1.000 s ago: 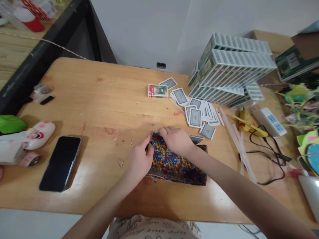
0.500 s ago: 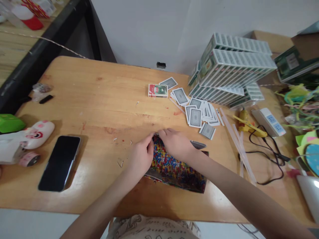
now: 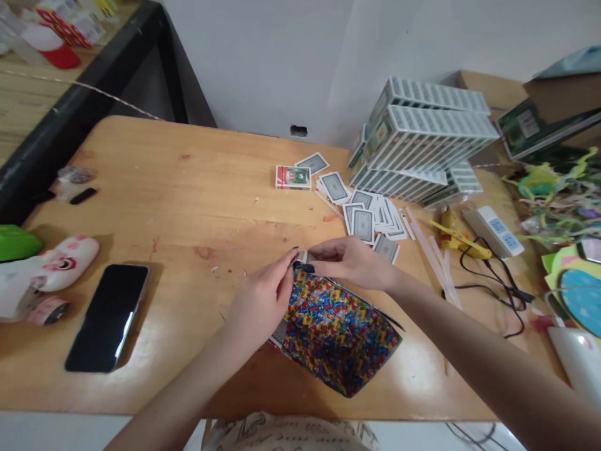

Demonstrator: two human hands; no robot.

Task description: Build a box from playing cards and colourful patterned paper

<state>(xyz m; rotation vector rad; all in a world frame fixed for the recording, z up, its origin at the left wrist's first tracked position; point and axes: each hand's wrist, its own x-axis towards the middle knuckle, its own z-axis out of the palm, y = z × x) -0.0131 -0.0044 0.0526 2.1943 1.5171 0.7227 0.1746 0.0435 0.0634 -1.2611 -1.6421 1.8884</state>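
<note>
An open, box-like piece with a shiny multicoloured print [image 3: 338, 326] is tilted in front of me, its near end towards the table's front edge. My left hand [image 3: 265, 291] is closed on its upper left edge, thumb on the printed face. My right hand [image 3: 350, 263] pinches the top corner, its fingertips close to those of the left. A small pale strip and a dark bit show between the fingertips, too small to name. Below my left hand, a grey patterned card-like surface [image 3: 280, 332] shows along the piece's side.
Loose playing cards [image 3: 363, 225] and a card box [image 3: 293, 178] lie beyond my hands. Stacked card boxes [image 3: 432, 134] stand at the back right. Glue sticks [image 3: 432, 257], a yellow glue gun [image 3: 453, 235] and a power strip [image 3: 495, 230] are right; a phone [image 3: 107, 318] is left.
The printed piece has tipped, so more of its multicoloured face shows. My right hand has shifted right and turned, its fingers now pinching the top corner. My left hand keeps its hold.
</note>
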